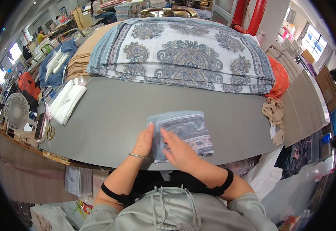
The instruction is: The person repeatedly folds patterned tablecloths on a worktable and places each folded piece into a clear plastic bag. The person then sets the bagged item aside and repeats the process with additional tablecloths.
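Observation:
A folded blue patterned cloth (185, 130) lies on the grey tabletop (107, 115) before me. My left hand (145, 140) is upright against its left edge, palm inward, fingers together. Over the cloth's left part is my right hand (178, 150), its fingers apart and slightly blurred; whether they press on the fabric cannot be told. Across the table's far side spreads a stack of large white, blue and grey paisley cloths (191, 57).
White packaged cloth (68, 99) and yellow-handled scissors (50, 132) are at the left, near a white fan (17, 111). An orange-red plastic bag (278, 78) and a beige cloth (273, 111) lie at the right edge. People sit in the far background.

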### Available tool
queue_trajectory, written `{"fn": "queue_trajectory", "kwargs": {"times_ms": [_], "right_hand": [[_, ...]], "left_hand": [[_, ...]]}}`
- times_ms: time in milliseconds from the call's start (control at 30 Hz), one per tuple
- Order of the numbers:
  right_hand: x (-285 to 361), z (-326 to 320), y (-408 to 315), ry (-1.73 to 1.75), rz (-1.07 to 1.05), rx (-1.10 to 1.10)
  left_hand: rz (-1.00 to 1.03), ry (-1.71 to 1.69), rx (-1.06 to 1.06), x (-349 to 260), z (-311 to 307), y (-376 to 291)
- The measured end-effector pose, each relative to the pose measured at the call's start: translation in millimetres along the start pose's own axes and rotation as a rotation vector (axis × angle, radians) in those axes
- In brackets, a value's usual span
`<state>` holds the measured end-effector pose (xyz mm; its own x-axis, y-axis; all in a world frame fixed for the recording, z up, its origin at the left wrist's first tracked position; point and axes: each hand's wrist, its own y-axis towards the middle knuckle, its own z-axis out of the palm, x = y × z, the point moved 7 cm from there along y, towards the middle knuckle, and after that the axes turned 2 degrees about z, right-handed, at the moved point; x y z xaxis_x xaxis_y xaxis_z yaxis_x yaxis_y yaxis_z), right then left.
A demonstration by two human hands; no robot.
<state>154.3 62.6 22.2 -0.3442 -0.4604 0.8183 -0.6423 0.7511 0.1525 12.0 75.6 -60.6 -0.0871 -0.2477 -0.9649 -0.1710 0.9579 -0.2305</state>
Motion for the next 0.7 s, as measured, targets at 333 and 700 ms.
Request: {"fn": "queue_trajectory", "kwargs": {"times_ms": [333,700], "right_hand": [[-91.3,-64.5,-93.6,-0.751,0.115,-0.258],[-52.8,-73.8,-36.8,-0.693,0.063,-0.197]], "left_hand": [[-0.031,0.312,-0.016,20.7,-5.8,17.1],[0.866,1.176,0.293,-53.6,59.6,-16.5]]}}
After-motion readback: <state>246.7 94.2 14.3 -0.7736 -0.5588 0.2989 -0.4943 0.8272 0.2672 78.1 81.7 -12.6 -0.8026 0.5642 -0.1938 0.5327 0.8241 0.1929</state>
